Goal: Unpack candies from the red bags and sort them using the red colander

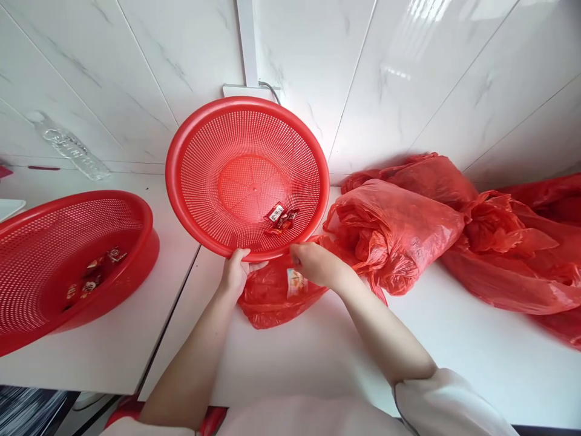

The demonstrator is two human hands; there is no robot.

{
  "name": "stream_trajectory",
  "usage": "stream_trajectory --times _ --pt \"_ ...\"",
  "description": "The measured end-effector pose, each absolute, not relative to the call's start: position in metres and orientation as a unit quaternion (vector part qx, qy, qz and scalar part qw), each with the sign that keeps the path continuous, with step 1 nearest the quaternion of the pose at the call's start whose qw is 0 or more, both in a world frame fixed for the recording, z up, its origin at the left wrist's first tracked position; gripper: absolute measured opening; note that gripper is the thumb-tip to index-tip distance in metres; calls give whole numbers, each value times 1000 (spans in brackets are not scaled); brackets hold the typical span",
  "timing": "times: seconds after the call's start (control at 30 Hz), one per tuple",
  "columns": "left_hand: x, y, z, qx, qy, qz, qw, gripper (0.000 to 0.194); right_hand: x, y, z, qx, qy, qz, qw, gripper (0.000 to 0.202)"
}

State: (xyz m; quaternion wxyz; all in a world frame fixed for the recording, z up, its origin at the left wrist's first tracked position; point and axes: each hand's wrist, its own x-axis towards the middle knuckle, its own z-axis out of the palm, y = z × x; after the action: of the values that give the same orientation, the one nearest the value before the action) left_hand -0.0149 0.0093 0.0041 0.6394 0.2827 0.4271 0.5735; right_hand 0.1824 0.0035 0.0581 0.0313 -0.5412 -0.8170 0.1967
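Note:
A round red plastic basket [247, 239] with a mesh wall stands tilted up, its open side facing me. Several small wrapped packets [281, 219] lie low inside it, right of the middle. My left hand [236, 274] grips the lower rim, thumb over the edge and fingers beneath. At the same rim, farther right, my right hand [318, 264] is closed with curled fingers; what they pinch is hidden. Under the basket and both hands lies a thin red plastic bag [267, 303], with a pale printed packet [296, 283] showing at it.
A second red mesh basket [147, 227] at the left holds several dark red packets [95, 275]. Filled red bags [408, 224] crowd the right side, with more bags [512, 254] beyond. A clear plastic bottle [75, 151] lies by the tiled wall [399, 72]. A dark seam crosses the white tabletop [290, 363].

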Motion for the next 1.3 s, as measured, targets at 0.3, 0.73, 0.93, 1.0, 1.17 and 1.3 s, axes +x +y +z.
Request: stream_trajectory --times 0.3,0.73,0.93,1.0,1.17,1.3 --pt "-6 3 -2 308 431 539 655 26 184 14 59 -583 -798 67 139 19" --pt "-4 -4 -12 363 432 498 658 31 194 45 28 -521 -660 451 301 24" --pt "-10 1 -8 342 419 533 650 42 204 47 37 -375 -467 670 438 33" --pt "-11 3 -8 338 425 540 643 43 204 46 38 -389 -484 645 446 34" --pt "-12 4 -7 332 427 541 644 35 203 42 42 -408 -504 613 450 31" --pt "-12 4 -4 328 431 545 640 34 202 38 49 -406 -514 629 419 35"
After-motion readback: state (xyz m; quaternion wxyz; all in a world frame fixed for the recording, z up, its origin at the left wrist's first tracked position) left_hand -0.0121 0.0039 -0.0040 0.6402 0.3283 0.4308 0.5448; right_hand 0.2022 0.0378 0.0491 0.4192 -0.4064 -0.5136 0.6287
